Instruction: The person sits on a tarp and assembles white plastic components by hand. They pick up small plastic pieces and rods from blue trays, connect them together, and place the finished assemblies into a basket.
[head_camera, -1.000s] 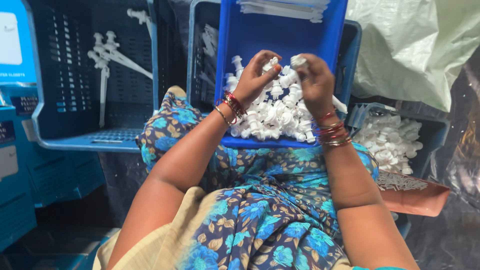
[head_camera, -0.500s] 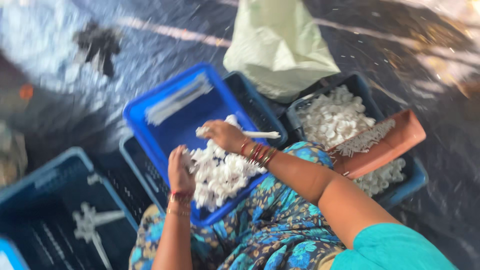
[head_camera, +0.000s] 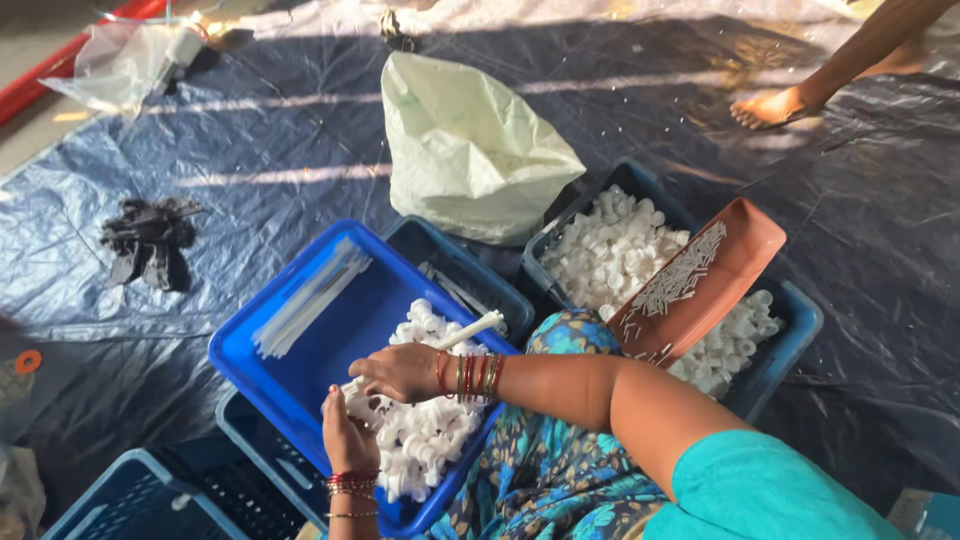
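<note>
A bright blue tray rests on my lap over dark crates. It holds a heap of small white plastic fittings and a stack of thin white rods. My right hand reaches across the heap and is closed around a long white rod that points up and to the right. My left hand lies on the heap with fingers curled at the rod's lower end. Whether it grips anything is hidden.
A dark blue crate of white fittings stands at the right, with a brown tray of tiny white pins leaning on it. A pale green bag, black parts, another person's foot and an empty blue crate lie around on the tarpaulin.
The view has swung and settled, now showing the tarpaulin floor. My right hand has moved from the heap's far edge toward my left hand, still with the rod.
</note>
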